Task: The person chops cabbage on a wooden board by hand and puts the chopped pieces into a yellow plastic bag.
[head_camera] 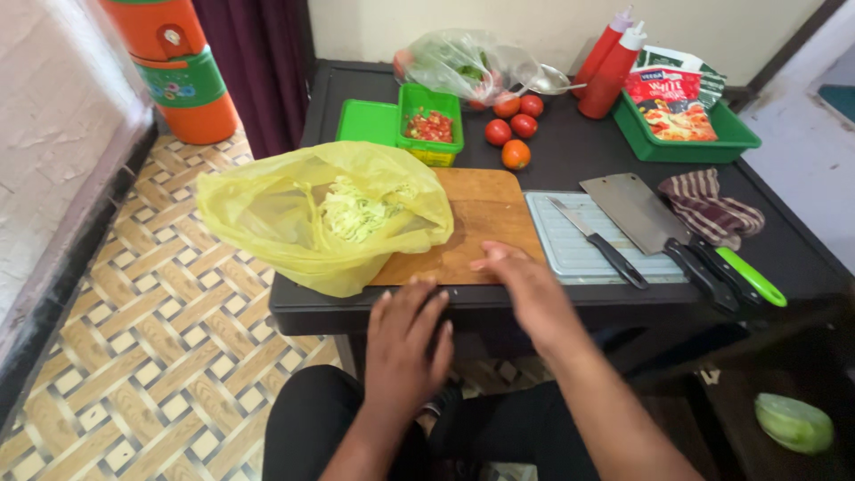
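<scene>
Hovering both hands empty, fingers spread: right hand touching cutting board, left hand at table edge. Shredded cabbage is sitting in yellow bag on board; next, probably gripping the bag.

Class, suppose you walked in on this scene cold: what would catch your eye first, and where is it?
First the big yellow plastic bag of shredded greens, lying over the left end of the wooden cutting board. Next, the cleaver and a smaller knife on the pale tray to the right. At the table's near edge, the left hand and right hand are empty, the right touching the board.
</scene>
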